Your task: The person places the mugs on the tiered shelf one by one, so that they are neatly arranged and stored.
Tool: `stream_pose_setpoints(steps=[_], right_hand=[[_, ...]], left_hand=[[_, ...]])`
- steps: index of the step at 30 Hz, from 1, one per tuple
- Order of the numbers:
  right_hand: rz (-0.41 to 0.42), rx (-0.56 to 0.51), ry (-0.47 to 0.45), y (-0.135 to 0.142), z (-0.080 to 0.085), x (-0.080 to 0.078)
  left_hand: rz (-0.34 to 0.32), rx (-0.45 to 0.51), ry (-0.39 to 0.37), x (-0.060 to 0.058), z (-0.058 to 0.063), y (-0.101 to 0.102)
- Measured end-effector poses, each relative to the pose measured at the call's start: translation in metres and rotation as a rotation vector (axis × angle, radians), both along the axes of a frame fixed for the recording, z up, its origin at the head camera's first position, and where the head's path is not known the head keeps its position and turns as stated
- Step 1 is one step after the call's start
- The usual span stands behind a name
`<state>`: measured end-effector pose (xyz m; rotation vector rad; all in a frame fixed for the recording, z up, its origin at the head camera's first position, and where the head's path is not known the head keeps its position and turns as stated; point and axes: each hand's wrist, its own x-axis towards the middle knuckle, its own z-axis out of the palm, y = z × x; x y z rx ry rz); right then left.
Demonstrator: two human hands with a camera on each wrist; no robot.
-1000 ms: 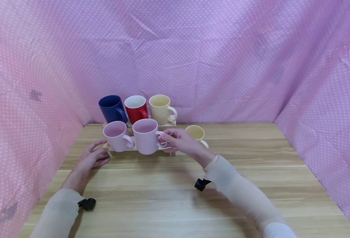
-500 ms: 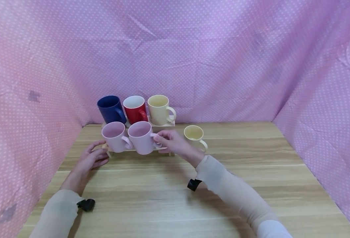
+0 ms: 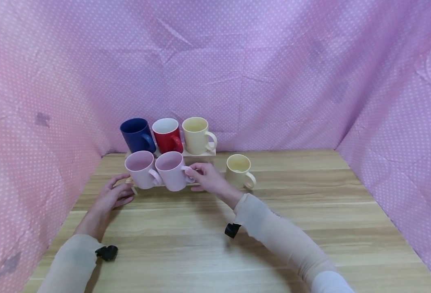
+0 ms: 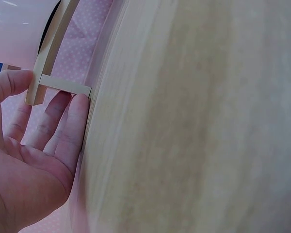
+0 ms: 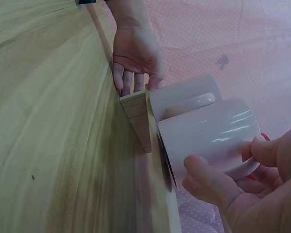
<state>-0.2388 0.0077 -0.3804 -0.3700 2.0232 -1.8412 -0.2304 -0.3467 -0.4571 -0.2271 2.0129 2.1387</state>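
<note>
My right hand (image 3: 210, 179) pinches the handle of a pink mug (image 3: 171, 174) at the front of a two-tier wooden rack (image 3: 202, 154). In the right wrist view, thumb and fingers are around the handle side, and the mug's base is right at the rack's lower board (image 5: 160, 150). Close on its left stands a second pink mug (image 3: 140, 175), its handle between the two. My left hand (image 3: 109, 197) grips the lower tier's left end. The left wrist view shows the thumb on the board and the fingers (image 4: 75, 116) beneath, by the short leg (image 4: 65, 85).
On the upper tier stand a blue mug (image 3: 136, 138), a red mug (image 3: 169, 142) with white inside, and a pale yellow mug (image 3: 194, 140). Another yellow mug (image 3: 236, 176) stands on the wooden table (image 3: 186, 244), right of the rack. Pink dotted cloth (image 3: 255, 73) surrounds the table.
My right hand has moved left and slightly down with its pink mug, bringing it close to the other pink mug. My left hand has stayed at the rack's end.
</note>
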Motion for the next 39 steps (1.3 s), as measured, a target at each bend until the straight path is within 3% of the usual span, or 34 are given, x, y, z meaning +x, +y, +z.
stream_pose_setpoints(steps=[9, 17, 21, 28, 35, 39], right_hand=[[-0.063, 0.026, -0.005, -0.011, -0.007, -0.005], [-0.112, 0.034, 0.069, -0.019, -0.02, -0.004], [-0.106, 0.042, 0.088, -0.019, -0.021, -0.003], [-0.081, 0.01, 0.026, -0.017, -0.023, -0.003], [-0.073, 0.133, 0.078, -0.016, -0.023, 0.002], [-0.07, 0.123, 0.055, -0.019, -0.021, 0.004]], left_hand=[[0.003, 0.005, -0.006, -0.001, -0.002, -0.001], [0.014, 0.019, 0.003, -0.002, -0.001, 0.0], [0.016, 0.019, -0.007, 0.0, 0.002, 0.001], [0.003, 0.018, 0.005, -0.002, -0.002, 0.0], [0.002, 0.022, 0.03, 0.001, -0.002, 0.001], [0.0, 0.021, 0.035, 0.002, -0.001, 0.001]])
